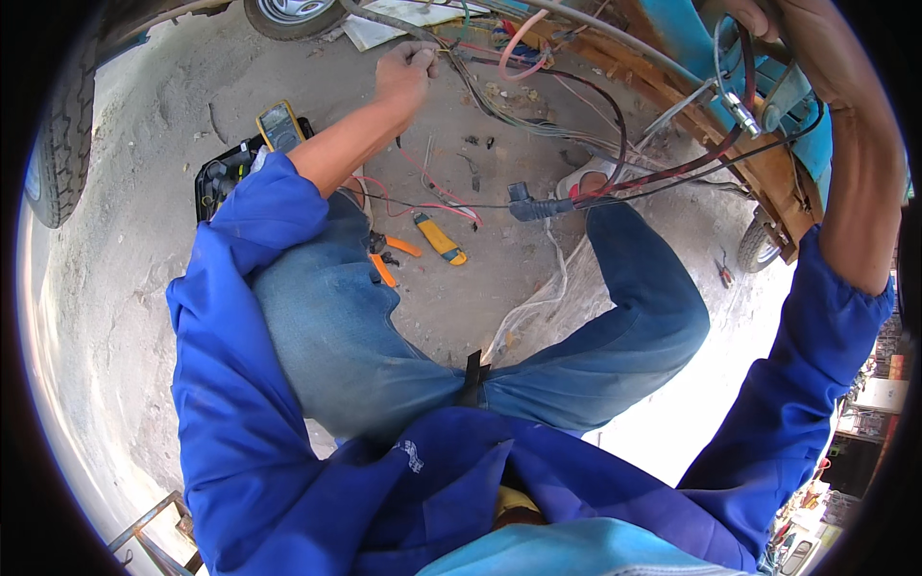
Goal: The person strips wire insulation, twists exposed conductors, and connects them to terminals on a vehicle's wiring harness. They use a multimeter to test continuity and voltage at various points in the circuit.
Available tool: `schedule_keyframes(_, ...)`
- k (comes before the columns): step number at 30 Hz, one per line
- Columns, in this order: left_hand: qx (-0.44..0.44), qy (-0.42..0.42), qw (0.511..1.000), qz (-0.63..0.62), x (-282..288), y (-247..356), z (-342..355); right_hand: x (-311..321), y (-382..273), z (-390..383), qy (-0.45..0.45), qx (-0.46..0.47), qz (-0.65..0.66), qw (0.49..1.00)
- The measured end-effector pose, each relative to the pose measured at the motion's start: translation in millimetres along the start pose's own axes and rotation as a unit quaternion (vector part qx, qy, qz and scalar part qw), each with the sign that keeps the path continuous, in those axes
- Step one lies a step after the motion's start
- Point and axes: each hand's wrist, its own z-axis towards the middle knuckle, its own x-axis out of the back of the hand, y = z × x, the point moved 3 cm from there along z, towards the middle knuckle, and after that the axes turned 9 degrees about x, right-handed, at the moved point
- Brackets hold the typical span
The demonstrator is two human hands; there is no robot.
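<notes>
My left hand (pixel 405 75) is closed beside a bundle of cables (pixel 466 82) at the top centre. What its fingers pinch, if anything, cannot be made out. At the upper right my right hand (pixel 759 21) curls its fingers against the blue metal frame (pixel 677 34), partly cut off by the picture's rim. Just below it hang a grey cable with a metal connector (pixel 741 113) and a dark red hose (pixel 748 72). A black angled plug (pixel 536 203) sits on the cables between my feet.
On the sandy ground lie a yellow tool (pixel 441 239), orange-handled pliers (pixel 384 269) and red-handled pliers (pixel 724 273). A yellow multimeter (pixel 279 126) rests by a black tool case (pixel 223 178). Wheels stand around: a tyre (pixel 65 144) at left, a small wheel (pixel 758 246) at right.
</notes>
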Motion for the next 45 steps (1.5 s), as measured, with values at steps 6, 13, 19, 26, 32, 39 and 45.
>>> schedule_keyframes(6,0.013,-0.039,0.999,-0.016,2,2,-9,-7,-7,-7,0.016,0.005,-0.051,0.999)
schedule_keyframes(13,0.028,-0.041,0.997,-0.056,8,3,-21,-3,-15,-44,0.082,0.088,-0.064,0.991)
schedule_keyframes(19,0.065,-0.121,0.990,-0.040,13,1,-37,-14,-29,-122,0.234,-0.001,0.027,0.972)
schedule_keyframes(26,0.065,-0.312,0.948,-0.008,9,29,-87,-136,31,-147,0.052,0.039,0.284,0.957)
schedule_keyframes(32,0.089,-0.434,0.897,-0.009,5,49,-124,-219,88,-133,0.134,-0.129,0.312,0.932)
schedule_keyframes(39,0.095,-0.445,0.890,-0.020,2,57,-132,-237,107,-133,0.155,-0.171,0.366,0.901)
schedule_keyframes(45,0.068,-0.444,0.893,0.020,-7,56,-135,-240,116,-140,0.165,-0.176,0.346,0.907)
